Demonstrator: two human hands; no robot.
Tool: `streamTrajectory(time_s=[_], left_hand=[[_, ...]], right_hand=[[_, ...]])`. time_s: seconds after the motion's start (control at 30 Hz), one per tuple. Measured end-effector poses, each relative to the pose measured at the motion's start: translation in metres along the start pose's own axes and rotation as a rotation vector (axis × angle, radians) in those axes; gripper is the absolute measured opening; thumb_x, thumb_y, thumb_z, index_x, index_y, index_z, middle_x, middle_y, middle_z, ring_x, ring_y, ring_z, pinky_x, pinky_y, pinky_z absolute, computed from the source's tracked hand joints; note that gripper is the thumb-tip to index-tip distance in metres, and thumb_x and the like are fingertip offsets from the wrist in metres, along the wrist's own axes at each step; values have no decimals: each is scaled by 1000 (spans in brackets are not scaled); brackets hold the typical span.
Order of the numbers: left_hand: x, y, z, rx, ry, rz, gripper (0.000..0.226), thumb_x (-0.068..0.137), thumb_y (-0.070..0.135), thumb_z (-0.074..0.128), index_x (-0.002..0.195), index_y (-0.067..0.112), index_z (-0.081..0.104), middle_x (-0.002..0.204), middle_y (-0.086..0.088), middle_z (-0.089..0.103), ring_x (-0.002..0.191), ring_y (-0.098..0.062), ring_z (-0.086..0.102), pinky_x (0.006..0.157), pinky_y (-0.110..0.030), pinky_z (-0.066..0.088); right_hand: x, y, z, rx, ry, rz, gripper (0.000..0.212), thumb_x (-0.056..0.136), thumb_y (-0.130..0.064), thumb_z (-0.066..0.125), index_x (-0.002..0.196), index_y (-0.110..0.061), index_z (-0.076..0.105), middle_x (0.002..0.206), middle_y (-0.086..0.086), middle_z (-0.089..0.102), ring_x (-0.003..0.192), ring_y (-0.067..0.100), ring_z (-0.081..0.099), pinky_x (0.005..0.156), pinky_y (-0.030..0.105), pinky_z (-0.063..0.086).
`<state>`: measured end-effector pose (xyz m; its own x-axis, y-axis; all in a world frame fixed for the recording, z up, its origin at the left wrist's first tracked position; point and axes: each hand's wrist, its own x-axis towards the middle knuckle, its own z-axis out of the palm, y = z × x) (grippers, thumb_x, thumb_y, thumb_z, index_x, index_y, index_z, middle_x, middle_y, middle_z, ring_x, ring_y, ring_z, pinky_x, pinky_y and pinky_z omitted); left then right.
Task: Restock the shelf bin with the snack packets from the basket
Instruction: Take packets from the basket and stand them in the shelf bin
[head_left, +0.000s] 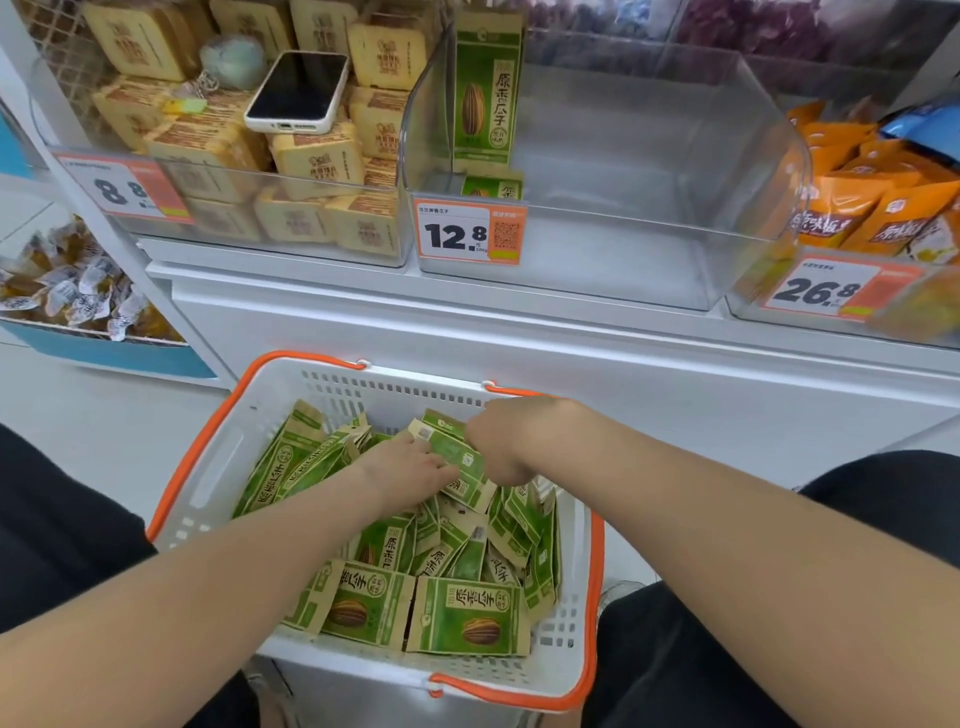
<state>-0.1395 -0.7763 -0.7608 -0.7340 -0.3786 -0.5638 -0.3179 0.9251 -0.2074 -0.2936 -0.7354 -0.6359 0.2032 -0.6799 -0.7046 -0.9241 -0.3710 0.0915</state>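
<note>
Sunflower seed packets (467, 618) fill the basket (208, 457): light, flat, crinkly paper, likely slippery, best pinched by the edges. The right hand (501, 441) curls round a few; the left hand (410, 467) lies against them, grip unclear. The shelf bin (649, 223) is nearly bare.

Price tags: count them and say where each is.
3. The 8.8 tag on the left bin, the 12.8 tag on the middle bin, the 26.8 tag on the right bin. More may lie offscreen.
</note>
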Motion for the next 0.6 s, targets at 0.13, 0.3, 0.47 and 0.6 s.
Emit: streamTrajectory(time_s=[0.13, 0.3, 0.47, 0.6], left_hand=[[-4, -16, -11, -141, 58, -32, 48, 95, 32, 74, 140, 27, 59, 133, 2, 64, 123, -23, 50, 99, -39, 41], [-13, -28, -23, -637, 267, -184, 32, 88, 48, 79, 114, 30, 75, 106, 9, 67, 103, -15, 51, 92, -38, 46], [-30, -34, -39, -1228, 489, -266, 15, 85, 27, 88, 98, 23, 81, 89, 7, 78, 81, -11, 72, 73, -31, 56], [-43, -38, -52, -1565, 576, -240, 8, 84, 23, 88, 86, 19, 82, 84, -4, 80, 75, -16, 71, 71, -32, 54]], right_hand=[[0, 7, -7, -6, -6, 25, 22, 99, -6, 50, 119, -11, 58, 91, 2, 54, 77, 16, 57, 75, 36, 53], [6, 17, -11, 33, 95, 53, 8, 97, -3, 55, 92, -10, 56, 96, 6, 61, 77, 20, 60, 57, 30, 45], [10, 30, -6, 281, 278, 35, 32, 98, -31, 62, 124, -13, 65, 115, 10, 67, 106, 30, 66, 88, 45, 58], [-3, 41, -12, 506, 510, 10, 31, 92, -43, 74, 88, -13, 73, 80, 5, 68, 76, 21, 61, 67, 35, 48]])
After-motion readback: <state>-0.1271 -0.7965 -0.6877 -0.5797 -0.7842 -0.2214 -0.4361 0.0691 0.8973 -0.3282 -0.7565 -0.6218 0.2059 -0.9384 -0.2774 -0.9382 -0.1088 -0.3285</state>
